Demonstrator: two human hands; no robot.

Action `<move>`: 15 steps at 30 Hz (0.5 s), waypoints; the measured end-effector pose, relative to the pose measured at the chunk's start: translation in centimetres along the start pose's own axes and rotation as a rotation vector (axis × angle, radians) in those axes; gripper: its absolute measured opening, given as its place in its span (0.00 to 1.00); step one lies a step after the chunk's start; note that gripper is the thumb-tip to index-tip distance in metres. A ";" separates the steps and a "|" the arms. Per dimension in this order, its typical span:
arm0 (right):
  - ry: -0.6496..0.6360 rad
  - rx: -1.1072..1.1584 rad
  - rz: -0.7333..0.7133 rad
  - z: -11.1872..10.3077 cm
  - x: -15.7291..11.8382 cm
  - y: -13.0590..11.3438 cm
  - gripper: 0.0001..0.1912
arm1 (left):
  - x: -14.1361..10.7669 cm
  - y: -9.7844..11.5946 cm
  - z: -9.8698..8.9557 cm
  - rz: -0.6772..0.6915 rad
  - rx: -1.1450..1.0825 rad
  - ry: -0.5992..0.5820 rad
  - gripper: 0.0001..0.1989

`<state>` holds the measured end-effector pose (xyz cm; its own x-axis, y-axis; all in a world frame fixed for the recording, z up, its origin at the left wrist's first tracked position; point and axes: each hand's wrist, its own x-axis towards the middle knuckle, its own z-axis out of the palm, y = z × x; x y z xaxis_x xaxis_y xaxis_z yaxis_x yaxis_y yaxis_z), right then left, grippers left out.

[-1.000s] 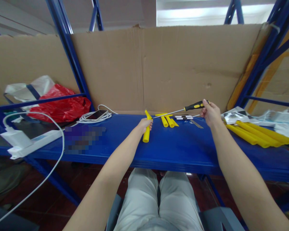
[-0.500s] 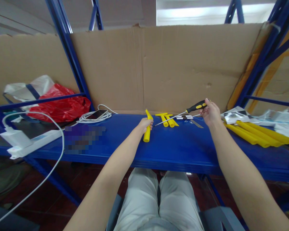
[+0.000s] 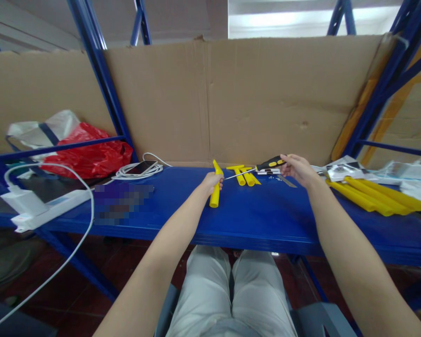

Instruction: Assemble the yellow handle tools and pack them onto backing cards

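My left hand (image 3: 214, 181) is closed around a yellow plastic piece (image 3: 214, 199), which stands nearly upright over the blue table (image 3: 182, 210). My right hand (image 3: 294, 167) grips the rear end of a black and yellow screwdriver (image 3: 270, 163). Its metal shaft points left, and the tip is at the yellow piece beside my left fingers; whether it touches is too small to tell. Behind the shaft lie more yellow pieces (image 3: 248, 178). Small metal bits (image 3: 274, 178) and a flat metal strip (image 3: 287, 181) rest near my right hand.
Long yellow parts (image 3: 379, 196) and plastic packets (image 3: 347, 169) lie at the right. At the left are a phone (image 3: 140, 167) with a coiled white cable, a power strip (image 3: 56, 206) and a red bag (image 3: 91, 150). Cardboard (image 3: 266, 93) stands behind, between blue posts.
My right hand has moved left and slightly down with the screwdriver, bringing its tip to the yellow piece. The shaft lies flatter. My left hand has hardly moved.
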<state>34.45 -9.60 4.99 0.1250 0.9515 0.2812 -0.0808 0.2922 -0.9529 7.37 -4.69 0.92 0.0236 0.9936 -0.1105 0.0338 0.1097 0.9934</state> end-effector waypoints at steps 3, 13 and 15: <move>-0.170 -0.177 0.180 0.3 -0.4 0.4 0.17 | 0.0 0.0 0.0 0.010 0.003 0.000 0.09; -0.432 -0.518 0.396 1.3 -1.0 1.8 0.26 | -0.8 0.4 0.2 0.029 0.058 -0.009 0.11; -0.404 -0.578 0.382 1.3 -0.8 2.2 0.26 | -1.2 0.5 0.4 0.026 0.120 -0.034 0.17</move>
<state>32.86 -9.62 2.77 -0.1845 0.9693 -0.1628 0.4935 -0.0519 -0.8682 7.76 -5.80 1.49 0.0593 0.9944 -0.0880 0.1524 0.0781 0.9852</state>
